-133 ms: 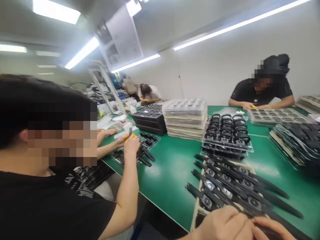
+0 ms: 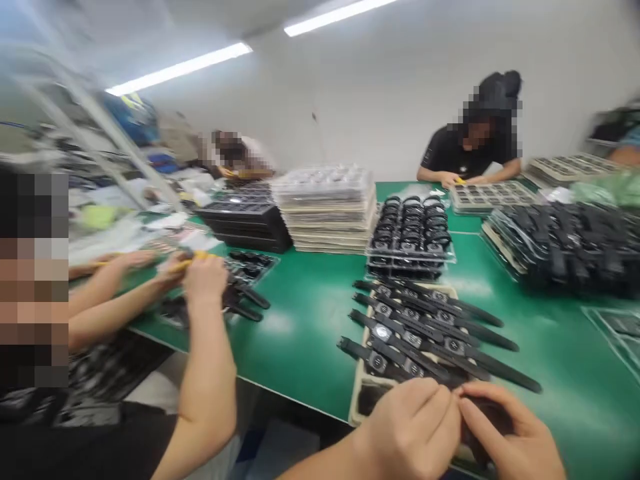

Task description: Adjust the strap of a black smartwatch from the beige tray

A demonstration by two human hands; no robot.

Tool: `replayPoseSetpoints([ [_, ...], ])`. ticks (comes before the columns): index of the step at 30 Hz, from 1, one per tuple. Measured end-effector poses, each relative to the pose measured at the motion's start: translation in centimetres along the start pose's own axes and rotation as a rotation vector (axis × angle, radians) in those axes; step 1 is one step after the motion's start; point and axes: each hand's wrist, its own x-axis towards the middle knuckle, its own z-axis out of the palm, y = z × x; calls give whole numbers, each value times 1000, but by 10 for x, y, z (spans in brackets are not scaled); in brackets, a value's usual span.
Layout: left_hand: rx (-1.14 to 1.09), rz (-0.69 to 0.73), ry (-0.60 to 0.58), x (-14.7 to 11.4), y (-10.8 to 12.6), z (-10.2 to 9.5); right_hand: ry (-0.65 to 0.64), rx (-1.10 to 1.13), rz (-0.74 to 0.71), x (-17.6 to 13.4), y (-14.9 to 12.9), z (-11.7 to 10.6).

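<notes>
My left hand [image 2: 415, 427] is closed, its fingertips pinched together at the near end of a beige tray [image 2: 356, 400]. Whatever it grips is hidden behind the fingers. My right hand [image 2: 520, 433] meets it fingertip to fingertip, thumb and fingers curled round a black watch [image 2: 487, 423] that shows only in part and is blurred. Just beyond both hands, several smartwatches with black straps [image 2: 413, 339] lie in slanting rows across the tray, their straps hanging over its sides.
Behind the tray stands a clear rack of looped watches [image 2: 411, 230]. Further left are tall stacked trays [image 2: 325, 213] and black trays [image 2: 245, 220]. More watches are piled at right [image 2: 570, 240]. A co-worker's arm [image 2: 207, 360] reaches over the green table [image 2: 295, 347] from the left; others sit beyond.
The camera view has swung right and down, so the scene sits further left and higher. More of both my hands shows now; they stay together at the tray's near end.
</notes>
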Motion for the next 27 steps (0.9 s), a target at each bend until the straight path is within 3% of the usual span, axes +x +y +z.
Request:
replayPoseSetpoints([
  [3,156,171,20,5,5,-2,-60,-32,70,-7,-8,-13],
  [6,154,245,77,6,6,1,19,-34,108,-15,-14,-19],
  [8,106,250,125,3,6,6,56,-27,69,-20,-17,-21],
  [10,70,238,172,-4,6,9,6,-20,-3,-21,-18,-23],
  [13,-28,116,149,-13,2,5,-37,-46,-34,-12,-10,-32],
  [16,-37,-60,46,-13,-6,-6,192,-60,38,7,7,-43],
  [18,52,-152,-40,-6,-14,-10,252,-11,85,22,16,-47],
  [22,186,-239,-332,19,-28,-3,94,70,162,43,21,-40],
  [27,151,-145,-680,49,-34,18,39,81,192,48,22,-39],
])
